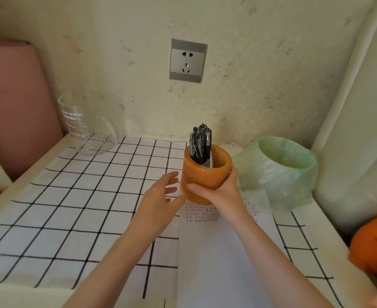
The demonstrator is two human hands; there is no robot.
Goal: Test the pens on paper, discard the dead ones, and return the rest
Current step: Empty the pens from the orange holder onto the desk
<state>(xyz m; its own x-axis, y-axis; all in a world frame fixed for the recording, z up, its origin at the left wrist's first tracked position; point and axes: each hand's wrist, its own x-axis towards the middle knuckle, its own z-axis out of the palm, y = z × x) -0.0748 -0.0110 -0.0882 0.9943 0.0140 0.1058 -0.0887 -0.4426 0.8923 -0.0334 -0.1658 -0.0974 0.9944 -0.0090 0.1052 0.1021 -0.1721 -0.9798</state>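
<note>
Several black pens (199,144) in orange cup (204,175)

pen holder (205,174): mottled amber orange, paler along the rim.
pens (199,144): black barrels with small white print and silver clips.
paper (216,258): white, with rows of small black marks across its far end.
tablecloth (83,196): white with a thin black grid of squares.
bin bag (287,178): pale translucent green, far right.
jug (83,127): clear glass, white lettering and scale marks, far left.
socket (188,61): grey face, silver bands.
wall (261,63): cream with faint grey-green flecks.
cushion (11,96): dusty pink, far left.
cloth (376,247): orange, near right.
</note>
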